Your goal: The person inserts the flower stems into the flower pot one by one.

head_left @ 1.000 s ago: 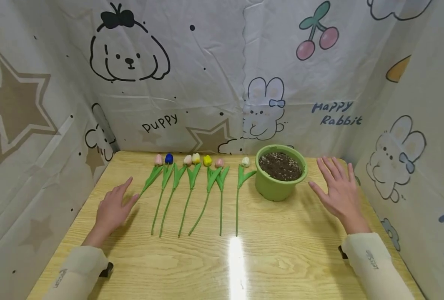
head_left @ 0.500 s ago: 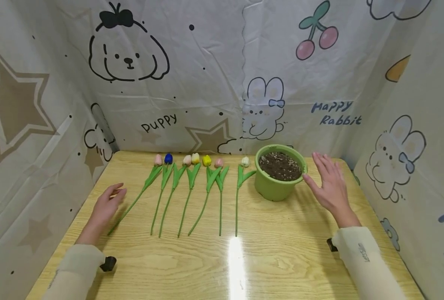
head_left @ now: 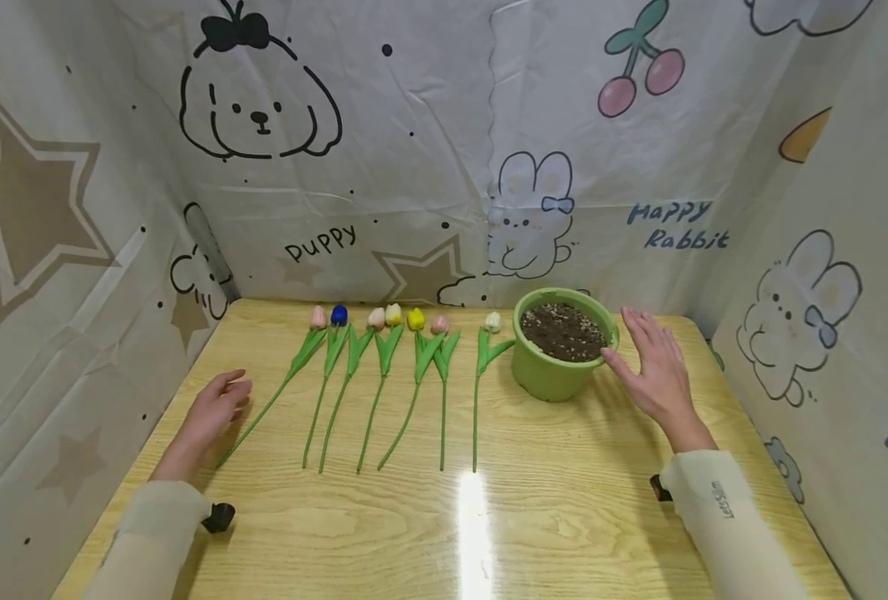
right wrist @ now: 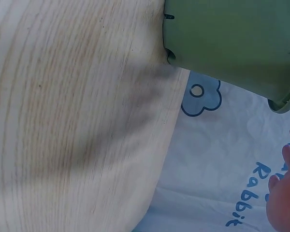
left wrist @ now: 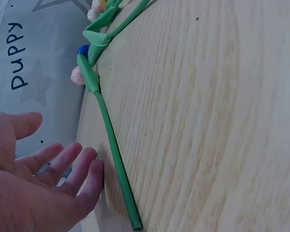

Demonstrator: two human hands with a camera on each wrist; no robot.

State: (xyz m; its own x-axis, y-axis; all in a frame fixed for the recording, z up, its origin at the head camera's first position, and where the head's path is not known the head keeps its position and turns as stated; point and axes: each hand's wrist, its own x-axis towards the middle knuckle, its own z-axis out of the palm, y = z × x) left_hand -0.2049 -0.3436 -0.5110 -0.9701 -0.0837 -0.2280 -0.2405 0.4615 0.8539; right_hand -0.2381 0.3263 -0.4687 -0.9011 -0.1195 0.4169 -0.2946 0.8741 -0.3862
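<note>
Several artificial tulips lie in a row on the wooden table, heads toward the back wall. From the left come a pink tulip (head_left: pixel 318 317), a blue tulip (head_left: pixel 338 316), a pale pink one, a cream one, a yellow tulip (head_left: pixel 415 319), another pink one and a white tulip (head_left: pixel 493 322). My left hand (head_left: pixel 218 406) holds nothing; its loosely bent fingers are beside the leftmost tulip's green stem (left wrist: pixel 114 150). A green flowerpot (head_left: pixel 549 375) full of dark soil stands upright right of the row. Fingers extended, my right hand (head_left: pixel 657 375) is beside it, thumb near the rim; contact cannot be told.
Printed cloth walls (head_left: pixel 406 150) enclose the back and both sides of the table (head_left: pixel 353 542). The pot stands near the table's back edge, close to the white tulip's leaf. A light reflection shows on the front of the tabletop.
My left hand has drawn back to the left, uncovering the leftmost tulip's stem. My right hand has moved left, closer to the pot. Tulips and pot stay in place.
</note>
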